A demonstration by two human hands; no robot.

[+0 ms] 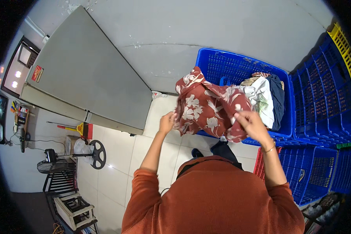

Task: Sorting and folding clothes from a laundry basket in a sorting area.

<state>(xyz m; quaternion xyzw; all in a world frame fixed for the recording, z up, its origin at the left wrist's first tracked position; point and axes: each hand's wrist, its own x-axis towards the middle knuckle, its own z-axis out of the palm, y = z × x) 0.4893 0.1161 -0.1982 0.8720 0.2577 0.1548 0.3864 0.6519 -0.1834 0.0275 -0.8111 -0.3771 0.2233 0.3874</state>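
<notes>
Between my two hands a rust-red cloth with a white flower print (206, 109) is spread, partly over the near left rim of a blue plastic basket (288, 111). My left hand (167, 122) grips the cloth's left edge, slightly blurred. With thumb and fingers, my right hand (251, 124) pinches the cloth's right side; a bangle circles that wrist. In the basket, to the right of the cloth, lie a white cloth with a green print (263, 102) and a dark navy cloth (276, 101). A striped red cloth (261, 75) shows behind them.
Blue crates (321, 96) stand on the right, a yellow one (346, 55) among them, with further blue crates (304, 172) below. A grey refrigerator (90, 73) is at the left by the wall. Farther left are a standing fan (52, 165) and a white stool (76, 212).
</notes>
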